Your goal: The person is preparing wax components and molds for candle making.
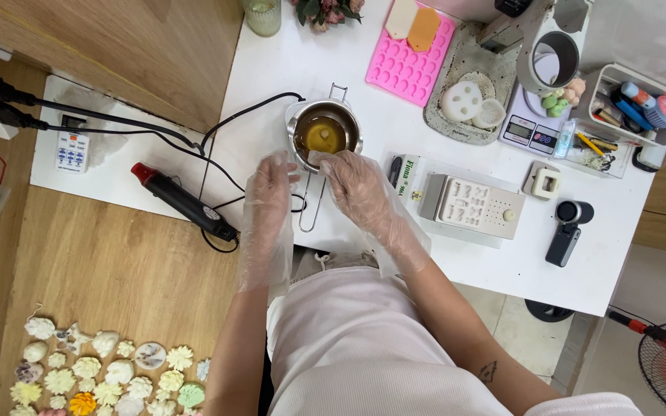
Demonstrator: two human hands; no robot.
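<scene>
The fingers of the right hand [357, 185] were bent together at the near rim of a small metal pot [323, 131], and a scrap of clear film seemed pinched there — whether they truly clamped it I could not tell. The fingers of the left hand [271, 192] lay loosely apart just beside the pot's near-left rim, closed on nothing visible. Both hands wore thin, clear, crinkled plastic gloves.

The pot itself was round and shiny, with a wire handle [311, 204] running toward the person and a small wire loop at its far rim. Inside was amber, see-through liquid with a pale yellow lump in the middle. It stood on the white surface [502, 262], near the edge closest to the person.

To the right of the pot lay a grey mould [474, 204] with small cavities; beyond the pot to the right, a pink silicone mould [410, 62] — and farther right, a small digital scale [529, 132]. Left of the pot a black heat gun [182, 202] with a red tip rested on the surface, its cord looping past the pot. Well down-left of the pot, pale flower-shaped pieces [109, 374] sat on the wood floor.
</scene>
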